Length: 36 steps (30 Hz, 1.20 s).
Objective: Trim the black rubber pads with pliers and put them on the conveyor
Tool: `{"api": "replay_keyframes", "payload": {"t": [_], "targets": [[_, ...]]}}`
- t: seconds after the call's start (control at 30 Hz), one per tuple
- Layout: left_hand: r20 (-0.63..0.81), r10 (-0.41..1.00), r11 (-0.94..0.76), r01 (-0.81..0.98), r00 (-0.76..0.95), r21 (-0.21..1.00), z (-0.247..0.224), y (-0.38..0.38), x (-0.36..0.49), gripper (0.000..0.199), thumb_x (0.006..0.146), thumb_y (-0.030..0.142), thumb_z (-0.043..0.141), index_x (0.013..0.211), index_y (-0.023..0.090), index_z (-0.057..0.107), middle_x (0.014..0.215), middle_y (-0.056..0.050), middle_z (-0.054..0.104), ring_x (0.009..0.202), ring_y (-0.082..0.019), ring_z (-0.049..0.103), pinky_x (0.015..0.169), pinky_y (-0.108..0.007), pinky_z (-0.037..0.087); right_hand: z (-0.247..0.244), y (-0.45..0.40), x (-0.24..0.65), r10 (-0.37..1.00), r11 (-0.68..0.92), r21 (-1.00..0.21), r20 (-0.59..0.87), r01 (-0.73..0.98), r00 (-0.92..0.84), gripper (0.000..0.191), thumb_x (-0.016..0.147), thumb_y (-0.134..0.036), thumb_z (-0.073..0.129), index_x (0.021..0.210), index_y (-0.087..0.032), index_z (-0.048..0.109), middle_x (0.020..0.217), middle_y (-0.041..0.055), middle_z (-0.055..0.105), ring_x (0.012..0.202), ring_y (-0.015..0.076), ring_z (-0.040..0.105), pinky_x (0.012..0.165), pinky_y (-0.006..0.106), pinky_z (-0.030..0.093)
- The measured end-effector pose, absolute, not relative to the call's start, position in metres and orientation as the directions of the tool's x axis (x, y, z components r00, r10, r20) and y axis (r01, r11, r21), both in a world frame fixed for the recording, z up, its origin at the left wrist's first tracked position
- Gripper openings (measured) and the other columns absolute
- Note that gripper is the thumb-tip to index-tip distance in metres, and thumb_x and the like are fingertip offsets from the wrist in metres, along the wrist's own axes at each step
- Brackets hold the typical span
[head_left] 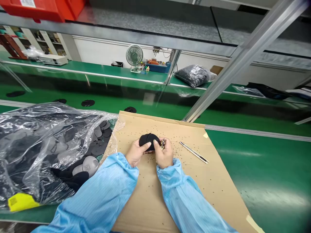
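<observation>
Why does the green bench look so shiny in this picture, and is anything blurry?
In the head view, pale glare streaks the green workbench; the clear plastic bag throws bright highlights; the wide lens seems to stretch the edges; nothing looks badly blurred.

- The person wore a light-blue smock (pixel 187 197) of thin, slightly glossy fabric, likely an anti-static work coat, though the picture did not settle that.
- The left sleeve (pixel 97 197) was long and loose, with soft creases along its length and faint, thin stripes running through the cloth.
- The right sleeve (pixel 188 200) matched it, with the same sheen, stripes and baggy folds.
- The left cuff (pixel 125 164) was gathered and puffed where the cloth narrowed at the wrist.
- The right cuff (pixel 167 170) was gathered in the same way.
- The left hand (pixel 135 152) was bare.
- The right hand (pixel 165 154) was bare too.
</observation>
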<state>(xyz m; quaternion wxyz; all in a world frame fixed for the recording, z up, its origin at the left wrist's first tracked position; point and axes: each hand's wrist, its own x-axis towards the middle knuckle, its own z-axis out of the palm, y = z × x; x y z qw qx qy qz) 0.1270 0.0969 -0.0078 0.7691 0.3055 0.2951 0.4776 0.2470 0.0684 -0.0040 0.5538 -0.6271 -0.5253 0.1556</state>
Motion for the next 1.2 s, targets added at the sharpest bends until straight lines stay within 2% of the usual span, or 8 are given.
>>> {"api": "replay_keyframes", "payload": {"t": [0.17, 0.27, 0.37, 0.47, 0.57, 0.83, 1.2], "targets": [[-0.083, 0.94, 0.267, -0.558, 0.332, 0.786, -0.012, 0.097, 0.129, 0.04, 0.065, 0.023, 0.08, 0.102, 0.013, 0.067, 0.105, -0.01, 0.068, 0.097, -0.022, 0.063, 0.091, -0.037, 0.048, -0.005, 0.067, 0.249, 0.847, 0.175, -0.852, 0.386, 0.494, 0.366, 0.023, 0.082, -0.04, 0.059, 0.087, -0.018, 0.054, 0.072, 0.0001, 0.056, 0.063, 0.0135, 0.05, 0.062, 0.027, 0.044], [-0.059, 0.945, 0.239, -0.556, 0.322, 0.796, -0.014, 0.097, 0.127, 0.038, 0.066, 0.023, 0.079, 0.101, 0.013, 0.068, 0.102, -0.009, 0.069, 0.096, -0.021, 0.063, 0.093, -0.037, 0.046, -0.005, 0.068, 0.254, 0.864, 0.191, -0.858, 0.377, 0.476, 0.333, 0.026, 0.08, -0.041, 0.062, 0.091, -0.018, 0.056, 0.081, 0.0028, 0.06, 0.071, 0.0156, 0.055, 0.069, 0.029, 0.046], [-0.073, 0.935, 0.265, -0.549, 0.346, 0.793, -0.014, 0.097, 0.125, 0.036, 0.065, 0.024, 0.08, 0.098, 0.013, 0.069, 0.097, -0.008, 0.07, 0.091, -0.02, 0.063, 0.091, -0.037, 0.046, -0.004, 0.07, 0.262, 0.921, 0.216, -0.904, 0.314, 0.369, 0.231, 0.031, 0.077, -0.041, 0.065, 0.098, -0.019, 0.058, 0.092, 0.0049, 0.064, 0.081, 0.0182, 0.059, 0.077, 0.032, 0.048], [-0.06, 0.921, 0.279, -0.544, 0.384, 0.792, -0.014, 0.098, 0.123, 0.034, 0.064, 0.024, 0.08, 0.095, 0.013, 0.07, 0.094, -0.008, 0.07, 0.089, -0.02, 0.063, 0.09, -0.037, 0.046, -0.001, 0.07, 0.267, 0.959, 0.179, -0.956, 0.222, 0.232, 0.175, 0.032, 0.072, -0.041, 0.07, 0.094, -0.019, 0.06, 0.086, 0.0037, 0.065, 0.076, 0.0181, 0.059, 0.073, 0.032, 0.049], [-0.062, 0.918, 0.284, -0.54, 0.391, 0.792, -0.014, 0.099, 0.123, 0.032, 0.062, 0.023, 0.082, 0.09, 0.013, 0.071, 0.091, -0.008, 0.07, 0.086, -0.02, 0.063, 0.088, -0.037, 0.046, 0.005, 0.069, 0.267, 0.964, 0.145, -0.976, 0.177, 0.165, 0.199, 0.032, 0.067, -0.039, 0.073, 0.089, -0.019, 0.06, 0.082, 0.0029, 0.064, 0.072, 0.0172, 0.058, 0.07, 0.031, 0.048], [-0.018, 0.908, 0.264, -0.541, 0.418, 0.798, -0.016, 0.1, 0.122, 0.029, 0.063, 0.023, 0.081, 0.089, 0.012, 0.072, 0.091, -0.009, 0.071, 0.089, -0.022, 0.063, 0.092, -0.039, 0.044, 0.015, 0.066, 0.261, 0.958, 0.105, -0.979, 0.147, 0.176, 0.247, 0.026, 0.063, -0.035, 0.073, 0.076, -0.018, 0.058, 0.065, -0.0012, 0.056, 0.058, 0.0127, 0.048, 0.058, 0.027, 0.041], [-0.052, 0.92, 0.292, -0.59, 0.389, 0.753, -0.011, 0.098, 0.124, 0.029, 0.059, 0.021, 0.083, 0.084, 0.012, 0.07, 0.088, -0.008, 0.07, 0.087, -0.02, 0.063, 0.092, -0.038, 0.044, 0.009, 0.067, 0.259, 0.949, 0.128, -0.976, 0.172, 0.178, 0.263, 0.03, 0.065, -0.04, 0.072, 0.08, -0.018, 0.059, 0.069, -0.0004, 0.057, 0.062, 0.0132, 0.049, 0.061, 0.027, 0.043]]}}
